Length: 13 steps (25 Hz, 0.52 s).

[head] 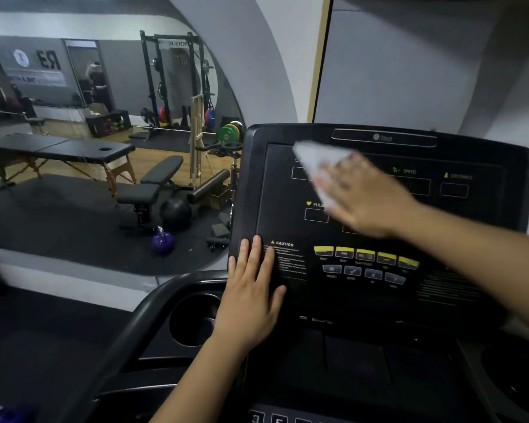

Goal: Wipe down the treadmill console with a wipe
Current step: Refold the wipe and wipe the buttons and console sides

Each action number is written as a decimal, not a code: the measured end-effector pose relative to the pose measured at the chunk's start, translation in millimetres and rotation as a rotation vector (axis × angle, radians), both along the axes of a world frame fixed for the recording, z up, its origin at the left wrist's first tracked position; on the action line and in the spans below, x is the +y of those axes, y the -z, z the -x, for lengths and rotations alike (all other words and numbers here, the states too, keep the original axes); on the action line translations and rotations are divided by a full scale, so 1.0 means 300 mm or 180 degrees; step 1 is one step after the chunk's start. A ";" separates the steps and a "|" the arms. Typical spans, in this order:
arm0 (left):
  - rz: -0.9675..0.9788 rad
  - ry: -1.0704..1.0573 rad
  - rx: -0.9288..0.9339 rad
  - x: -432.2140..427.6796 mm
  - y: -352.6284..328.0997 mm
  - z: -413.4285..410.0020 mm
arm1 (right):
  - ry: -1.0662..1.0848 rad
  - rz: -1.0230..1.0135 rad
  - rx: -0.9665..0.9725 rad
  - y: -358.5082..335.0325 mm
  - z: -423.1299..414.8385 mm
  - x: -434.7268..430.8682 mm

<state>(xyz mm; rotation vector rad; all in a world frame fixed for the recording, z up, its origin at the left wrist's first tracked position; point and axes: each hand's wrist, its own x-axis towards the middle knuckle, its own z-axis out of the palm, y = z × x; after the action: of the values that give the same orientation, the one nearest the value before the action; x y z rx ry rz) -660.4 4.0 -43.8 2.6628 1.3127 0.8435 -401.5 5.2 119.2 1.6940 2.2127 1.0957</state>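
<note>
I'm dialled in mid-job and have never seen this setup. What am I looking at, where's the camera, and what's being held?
There is no robot here: one camera worn on the person's head looks down at their two bare hands. The black panel is the treadmill console, with a row of yellow buttons. The right hand, blurred, presses a white wipe flat against the upper display area. The left hand rests flat and empty on the console's lower left corner, beside the caution label. A cup holder sits below left.

A black console (281, 215) with yellow buttons fills the frame's centre right; a white, blurred wipe (318, 161) lies against its upper-left panel.
</note>
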 end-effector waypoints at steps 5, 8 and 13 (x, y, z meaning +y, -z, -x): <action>0.0090 0.0073 -0.0097 -0.001 0.002 0.010 | 0.0539 -0.0368 0.0763 0.042 0.001 -0.024; 0.0082 0.0107 -0.0158 0.009 0.004 0.005 | -0.0336 0.0407 0.0429 0.339 0.139 -0.178; 0.0042 0.0123 -0.0310 -0.002 0.031 0.006 | -0.0331 0.0263 0.0372 0.327 0.073 -0.226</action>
<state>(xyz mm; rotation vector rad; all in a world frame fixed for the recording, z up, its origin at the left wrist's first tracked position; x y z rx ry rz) -662.1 3.4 -52.9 2.5921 1.2366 0.9434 -423.5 -62.7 21.2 1.6664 2.4062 0.9347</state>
